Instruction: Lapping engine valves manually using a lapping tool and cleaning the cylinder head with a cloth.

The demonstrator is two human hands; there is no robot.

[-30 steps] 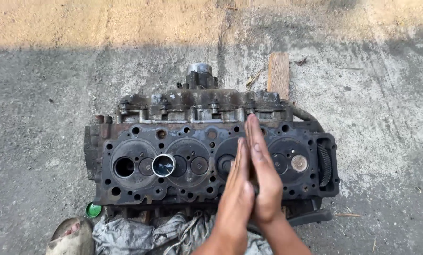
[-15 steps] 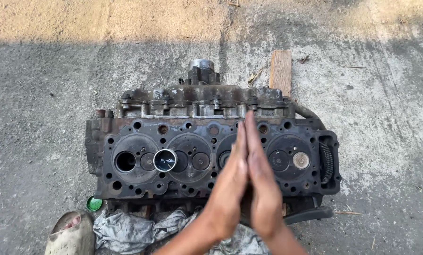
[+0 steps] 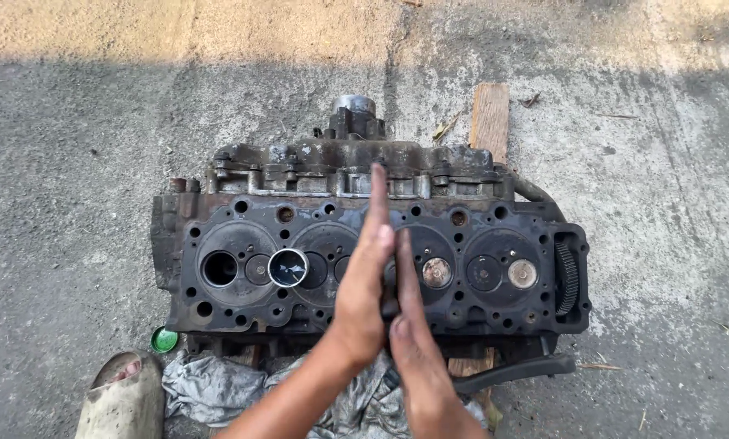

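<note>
The engine head point(image 3: 364, 260) lies flat under both hands, its dark, sooty face turned up. It is a long, rusty metal block with four round hollows in a row, each holding valves, and many small holes around them. One hollow left of the hands has an open hole.

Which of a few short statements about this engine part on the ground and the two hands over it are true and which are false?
1. The dark, greasy metal cylinder head lies on concrete ground. True.
2. The left hand and right hand are pressed palm to palm. True.
3. A hand holds a wrench. False: both hands are bare and empty.
4. A small green cap lies at the head's lower left corner. True.
5. A wooden plank lies on top of the head. False: it sticks out from beneath.
</note>
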